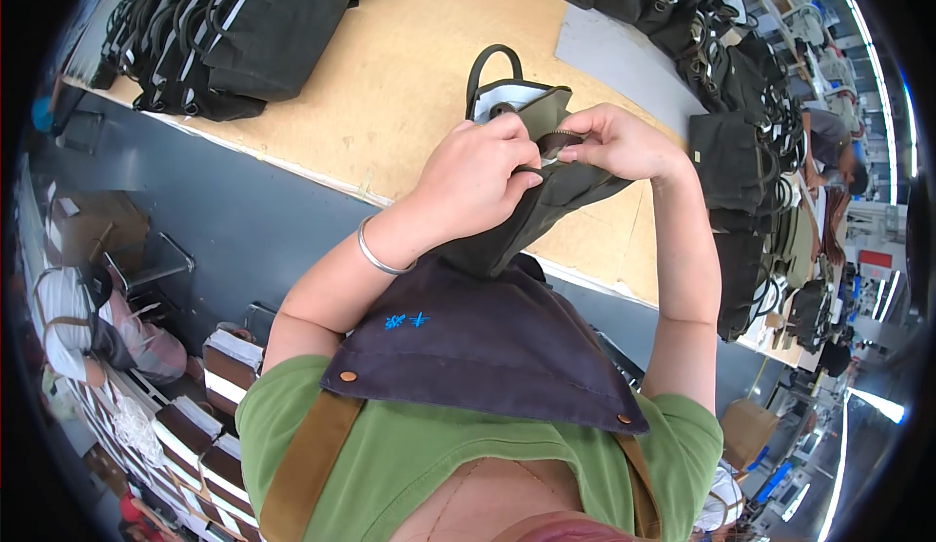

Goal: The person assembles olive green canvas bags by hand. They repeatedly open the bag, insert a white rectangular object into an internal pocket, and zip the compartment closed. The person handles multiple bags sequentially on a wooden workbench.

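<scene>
A dark handbag (522, 215) with a looped handle and a pale lining stands tilted at the table's near edge, against my apron. My left hand (483, 172) is closed on the bag's upper edge, its fingers curled over the rim near the handle's base. Across from it, my right hand (619, 142) pinches the bag's opening beside a toothed zipper (561, 137). A small whitish bit shows at the right fingertips, too small to name. The bag's inside is mostly hidden by my hands.
Dark bags are piled on the wooden table (390, 84) at the far left (273, 35) and along the right (731, 152). A grey sheet (624, 59) lies beyond my right hand. People sit at lower left (73, 318) and far right (834, 147); a cardboard box (93, 230) stands left.
</scene>
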Demonstrator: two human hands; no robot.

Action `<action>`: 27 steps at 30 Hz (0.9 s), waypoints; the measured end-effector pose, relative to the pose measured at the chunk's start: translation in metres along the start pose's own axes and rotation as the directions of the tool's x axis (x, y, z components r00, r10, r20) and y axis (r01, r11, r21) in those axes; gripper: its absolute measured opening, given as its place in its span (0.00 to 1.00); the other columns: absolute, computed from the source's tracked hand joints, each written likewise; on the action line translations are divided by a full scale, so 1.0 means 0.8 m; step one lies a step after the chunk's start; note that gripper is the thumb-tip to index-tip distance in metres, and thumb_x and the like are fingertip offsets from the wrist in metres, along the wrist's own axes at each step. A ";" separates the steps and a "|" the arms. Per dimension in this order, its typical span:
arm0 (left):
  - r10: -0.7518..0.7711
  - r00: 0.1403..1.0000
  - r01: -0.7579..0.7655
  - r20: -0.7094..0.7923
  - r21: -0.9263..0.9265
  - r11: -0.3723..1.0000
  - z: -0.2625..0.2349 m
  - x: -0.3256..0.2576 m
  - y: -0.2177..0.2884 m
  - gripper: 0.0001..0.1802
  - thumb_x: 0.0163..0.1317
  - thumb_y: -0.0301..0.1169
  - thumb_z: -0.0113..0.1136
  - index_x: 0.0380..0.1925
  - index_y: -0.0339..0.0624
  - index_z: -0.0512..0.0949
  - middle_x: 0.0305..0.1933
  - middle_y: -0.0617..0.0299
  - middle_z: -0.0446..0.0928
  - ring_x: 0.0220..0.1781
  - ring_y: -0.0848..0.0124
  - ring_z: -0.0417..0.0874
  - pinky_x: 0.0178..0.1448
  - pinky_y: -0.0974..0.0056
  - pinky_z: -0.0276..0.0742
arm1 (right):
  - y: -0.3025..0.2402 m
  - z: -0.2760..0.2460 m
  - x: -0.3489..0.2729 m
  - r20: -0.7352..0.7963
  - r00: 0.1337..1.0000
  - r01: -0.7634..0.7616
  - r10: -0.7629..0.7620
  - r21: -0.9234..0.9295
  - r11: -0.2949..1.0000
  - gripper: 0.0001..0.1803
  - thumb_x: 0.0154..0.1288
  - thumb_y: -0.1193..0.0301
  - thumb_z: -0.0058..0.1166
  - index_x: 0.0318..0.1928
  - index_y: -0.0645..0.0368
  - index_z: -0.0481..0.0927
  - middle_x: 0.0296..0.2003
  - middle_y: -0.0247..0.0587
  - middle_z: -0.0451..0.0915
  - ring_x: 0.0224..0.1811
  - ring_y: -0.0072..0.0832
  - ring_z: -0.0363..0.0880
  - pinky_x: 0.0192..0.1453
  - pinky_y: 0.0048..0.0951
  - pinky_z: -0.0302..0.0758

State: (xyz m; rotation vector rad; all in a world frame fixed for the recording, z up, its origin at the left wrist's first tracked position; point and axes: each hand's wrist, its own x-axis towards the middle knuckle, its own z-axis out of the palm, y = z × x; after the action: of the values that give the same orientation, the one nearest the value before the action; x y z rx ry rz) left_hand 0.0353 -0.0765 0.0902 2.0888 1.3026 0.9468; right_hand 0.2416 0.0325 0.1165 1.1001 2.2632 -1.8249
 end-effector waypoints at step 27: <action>-0.104 0.994 0.101 -0.033 -0.070 0.992 0.000 -0.008 -0.008 0.04 0.53 0.32 0.68 0.25 0.46 0.82 0.29 0.67 0.79 0.31 0.69 0.77 0.56 0.59 0.58 | -0.009 -0.012 0.017 0.198 0.976 0.084 -0.088 0.029 0.996 0.09 0.60 0.84 0.56 0.41 0.67 0.83 0.33 0.31 0.78 0.37 0.17 0.74 0.45 0.21 0.72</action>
State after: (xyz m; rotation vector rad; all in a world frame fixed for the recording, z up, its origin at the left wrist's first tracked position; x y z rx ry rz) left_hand 0.0297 -0.0794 0.0841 1.9423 1.3626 0.9754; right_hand 0.2315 0.0470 0.1197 0.7925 2.2132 -1.8977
